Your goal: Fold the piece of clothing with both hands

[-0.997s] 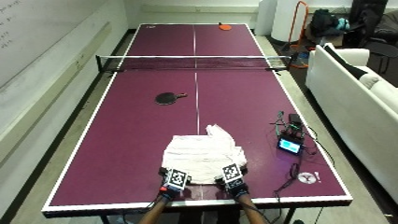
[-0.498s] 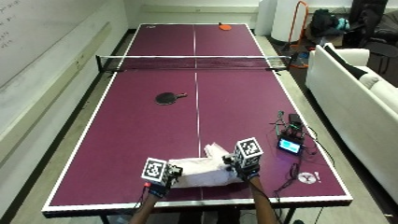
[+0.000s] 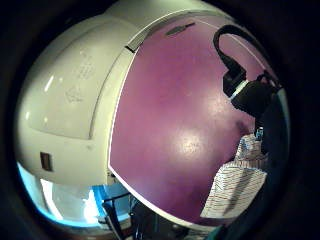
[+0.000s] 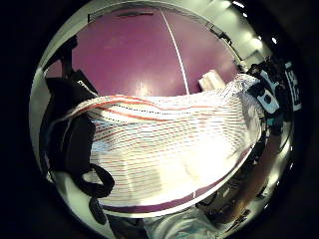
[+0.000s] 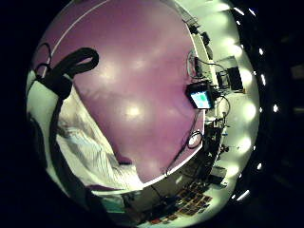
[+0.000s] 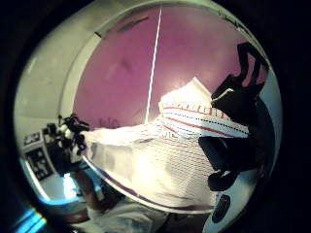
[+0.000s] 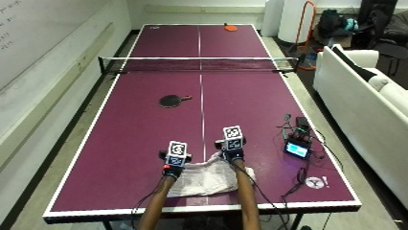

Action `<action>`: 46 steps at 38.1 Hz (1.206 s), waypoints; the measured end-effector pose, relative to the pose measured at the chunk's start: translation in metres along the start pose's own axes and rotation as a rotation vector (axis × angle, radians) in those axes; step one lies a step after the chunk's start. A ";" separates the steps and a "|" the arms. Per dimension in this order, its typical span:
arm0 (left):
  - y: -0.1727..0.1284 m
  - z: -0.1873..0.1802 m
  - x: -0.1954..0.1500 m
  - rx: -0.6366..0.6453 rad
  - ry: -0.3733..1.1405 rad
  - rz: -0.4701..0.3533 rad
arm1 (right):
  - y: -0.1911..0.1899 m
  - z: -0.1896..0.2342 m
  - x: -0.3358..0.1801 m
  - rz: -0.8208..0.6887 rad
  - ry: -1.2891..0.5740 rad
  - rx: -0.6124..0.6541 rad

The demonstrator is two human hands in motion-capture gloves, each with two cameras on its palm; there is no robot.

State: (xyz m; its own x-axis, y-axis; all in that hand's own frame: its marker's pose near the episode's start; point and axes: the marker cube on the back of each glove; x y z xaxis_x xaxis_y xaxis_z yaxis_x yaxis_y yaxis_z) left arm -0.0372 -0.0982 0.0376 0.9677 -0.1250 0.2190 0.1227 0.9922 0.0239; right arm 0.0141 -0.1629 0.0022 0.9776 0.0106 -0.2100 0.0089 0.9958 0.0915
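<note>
A purple table-tennis table (image 7: 146, 124) with a net (image 7: 199, 63) is filling the room, a white sofa (image 7: 373, 120) is standing along its right side and a whiteboard (image 7: 38, 33) is lining the left wall.

A white garment (image 7: 205, 178) with thin red stripes lies on a purple table (image 7: 140, 129) edged and centre-lined in white, which also bears a black paddle (image 7: 172, 100) and an orange paddle (image 7: 230, 28).
</note>
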 end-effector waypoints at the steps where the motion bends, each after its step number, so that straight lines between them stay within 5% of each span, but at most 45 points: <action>1: -0.002 0.003 0.000 -0.005 -0.011 0.002 | 0.004 0.005 -0.001 0.017 -0.002 -0.045; 7: -0.006 0.009 0.000 0.017 0.029 0.001 | 0.017 0.014 -0.006 0.017 -0.189 -0.065; 10: -0.019 0.006 -0.003 0.184 0.066 -0.017 | 0.026 0.012 0.004 0.107 -0.342 0.067; 13: -0.019 0.032 0.000 0.203 0.073 -0.012 | 0.042 0.028 0.028 0.267 -0.435 0.169; 18: -0.012 0.092 0.013 0.148 0.064 0.047 | 0.093 0.059 0.054 0.501 -0.405 0.032; 24: 0.040 0.047 0.020 0.095 0.063 0.124 | 0.150 0.064 0.061 0.586 -0.295 -0.143; 31: 0.076 0.057 0.029 -0.150 0.178 0.189 | 0.157 0.071 0.048 0.566 -0.226 -0.108; 36: 0.049 0.056 0.037 0.044 0.147 0.175 | 0.144 0.071 0.057 0.570 -0.056 0.002; 39: 0.046 0.053 0.048 0.037 0.143 0.178 | 0.127 0.079 0.074 0.583 -0.011 0.060; 46: 0.043 0.047 0.075 -0.038 0.122 0.193 | 0.123 0.070 0.101 0.651 -0.299 -0.070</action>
State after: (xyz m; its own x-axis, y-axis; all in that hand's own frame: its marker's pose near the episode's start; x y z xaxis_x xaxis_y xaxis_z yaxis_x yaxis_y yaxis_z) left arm 0.0305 -0.0651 0.1006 0.9932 0.0650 0.0964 -0.0609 0.9971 -0.0446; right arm 0.1291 -0.0459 0.0605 0.7955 0.5890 0.1423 -0.5994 0.7993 0.0428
